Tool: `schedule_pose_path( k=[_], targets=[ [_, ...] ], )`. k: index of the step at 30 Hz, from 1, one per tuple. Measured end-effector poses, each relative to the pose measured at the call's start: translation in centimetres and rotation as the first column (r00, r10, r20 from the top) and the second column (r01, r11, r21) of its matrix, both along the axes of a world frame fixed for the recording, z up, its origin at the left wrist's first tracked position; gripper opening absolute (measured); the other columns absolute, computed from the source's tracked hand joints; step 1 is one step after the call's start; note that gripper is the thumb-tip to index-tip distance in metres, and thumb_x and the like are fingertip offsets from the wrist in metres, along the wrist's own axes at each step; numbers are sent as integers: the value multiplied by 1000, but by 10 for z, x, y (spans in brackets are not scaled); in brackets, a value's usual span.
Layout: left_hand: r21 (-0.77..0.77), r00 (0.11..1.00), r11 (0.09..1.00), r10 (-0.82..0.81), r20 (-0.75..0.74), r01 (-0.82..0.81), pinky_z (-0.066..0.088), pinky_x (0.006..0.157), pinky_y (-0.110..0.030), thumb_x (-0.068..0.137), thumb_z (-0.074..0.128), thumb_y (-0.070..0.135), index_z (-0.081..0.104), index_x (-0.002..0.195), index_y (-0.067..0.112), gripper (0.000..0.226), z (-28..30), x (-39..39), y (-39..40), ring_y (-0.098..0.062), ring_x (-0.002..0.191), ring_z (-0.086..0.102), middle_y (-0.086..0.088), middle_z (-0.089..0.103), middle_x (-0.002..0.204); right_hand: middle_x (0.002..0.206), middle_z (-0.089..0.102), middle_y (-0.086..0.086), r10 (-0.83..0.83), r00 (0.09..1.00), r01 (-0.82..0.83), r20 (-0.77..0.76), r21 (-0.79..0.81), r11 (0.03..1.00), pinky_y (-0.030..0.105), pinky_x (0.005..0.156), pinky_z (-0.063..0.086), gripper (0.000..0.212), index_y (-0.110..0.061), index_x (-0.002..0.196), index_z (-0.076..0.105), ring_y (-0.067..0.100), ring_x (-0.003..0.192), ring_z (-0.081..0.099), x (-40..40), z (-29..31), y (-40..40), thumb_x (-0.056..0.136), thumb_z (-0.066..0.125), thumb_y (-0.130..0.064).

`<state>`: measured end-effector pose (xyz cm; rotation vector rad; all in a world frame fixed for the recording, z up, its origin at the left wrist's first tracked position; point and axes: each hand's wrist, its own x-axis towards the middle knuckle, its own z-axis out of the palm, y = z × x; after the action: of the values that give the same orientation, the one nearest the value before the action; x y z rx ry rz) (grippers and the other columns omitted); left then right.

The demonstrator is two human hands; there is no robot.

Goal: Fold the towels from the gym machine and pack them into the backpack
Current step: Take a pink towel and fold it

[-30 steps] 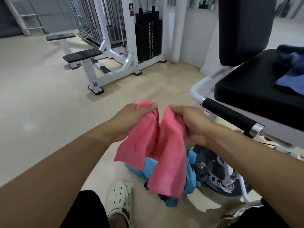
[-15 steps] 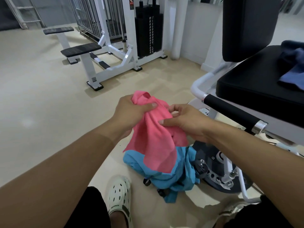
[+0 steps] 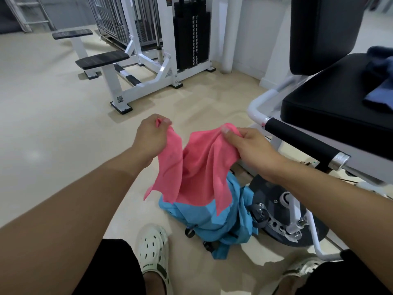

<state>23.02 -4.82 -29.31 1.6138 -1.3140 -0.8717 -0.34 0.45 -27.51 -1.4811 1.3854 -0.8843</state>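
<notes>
A pink towel (image 3: 197, 169) hangs in the air between my hands, sagging in the middle. My left hand (image 3: 150, 138) pinches its left top corner and my right hand (image 3: 246, 150) grips its right top edge. Directly below it on the floor lies a light blue backpack (image 3: 214, 222), partly hidden by the towel. On the black seat (image 3: 331, 107) of the gym machine at the right lies a dark blue towel (image 3: 380, 84), cut off by the frame edge.
The machine's padded bar (image 3: 302, 139) and its round base plate (image 3: 297, 224) stand close to my right arm. A white weight machine with benches (image 3: 136, 67) stands farther back on the beige floor. My white clogs (image 3: 153, 254) are beside the backpack.
My hands were together with the pink towel bunched between them half a second ago. They have moved apart, spreading the towel's top edge.
</notes>
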Motion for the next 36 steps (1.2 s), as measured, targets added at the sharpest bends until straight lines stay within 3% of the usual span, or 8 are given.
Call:
schedule_pose_path(
  k=[3, 8, 13, 17, 23, 28, 32, 36],
  targets=[
    [-8, 998, 998, -66, -16, 66, 48, 80, -22, 98, 59, 20, 75, 95, 13, 18, -1, -9, 2, -13, 97, 64, 2, 72, 101, 59, 57, -7, -18, 996, 17, -89, -8, 1000, 16, 56, 46, 54, -5, 75, 61, 3, 53, 54, 6, 3, 4, 105, 44, -47],
    [123, 965, 977, -144, -218, 173, 60, 88, -41, 90, 75, 17, 64, 116, 10, 30, 7, -25, 10, -26, 98, 70, -15, 67, 115, 49, 53, -5, -141, 977, 107, -161, -203, 973, 21, 41, 39, 42, -8, 65, 53, 14, 42, 47, 10, 5, 6, 92, 69, -36],
    [126, 930, 982, -89, -356, 142, 62, 82, -46, 81, 84, 15, 62, 101, 3, 31, 16, -38, 19, -30, 90, 76, -21, 74, 105, 78, 74, 6, -140, 990, 141, 23, -75, 987, 36, 52, 54, 28, -25, 101, 53, 23, 60, 68, 15, 3, 7, 87, 77, -26],
    [103, 932, 971, -171, -319, 214, 61, 81, -47, 86, 80, 19, 66, 94, 5, 21, 17, -42, 21, -25, 80, 73, -19, 77, 99, 90, 76, 13, 3, 990, -5, 138, 14, 1000, 37, 72, 59, 11, -15, 102, 64, 21, 70, 68, 16, 5, 5, 95, 66, -7],
    [111, 952, 968, -194, -237, 225, 55, 68, -34, 89, 75, 29, 74, 80, 6, 25, 18, -34, 16, -17, 68, 63, -11, 72, 82, 112, 74, 15, 209, 959, -227, 191, 80, 971, 42, 91, 60, 46, -9, 114, 60, 32, 92, 71, 14, 2, 4, 89, 36, 20],
    [85, 951, 963, -234, -201, 255, 55, 79, -40, 89, 75, 35, 76, 74, 15, 26, 15, -34, 15, -20, 73, 61, -11, 71, 80, 79, 77, 2, 117, 980, -138, -159, -129, 982, 47, 81, 58, 16, -21, 91, 71, 29, 80, 72, 10, -5, 4, 90, 68, -5],
    [91, 927, 932, -331, -175, 350, 56, 92, -51, 91, 73, 33, 79, 86, 9, 25, 16, -36, 21, -22, 83, 65, -20, 74, 100, 87, 69, -5, -8, 959, -81, -285, -300, 950, 30, 82, 53, 3, -26, 86, 73, 10, 85, 65, 8, -1, 1, 87, 75, -26],
    [101, 907, 921, -343, -243, 376, 59, 83, -36, 94, 69, 24, 78, 94, 4, 22, 19, -38, 24, -16, 77, 67, -11, 75, 87, 73, 67, -5, 8, 972, -80, -234, -297, 951, 34, 72, 52, 9, -23, 86, 65, 9, 68, 61, 9, -2, -3, 93, 68, -27]
  ],
)
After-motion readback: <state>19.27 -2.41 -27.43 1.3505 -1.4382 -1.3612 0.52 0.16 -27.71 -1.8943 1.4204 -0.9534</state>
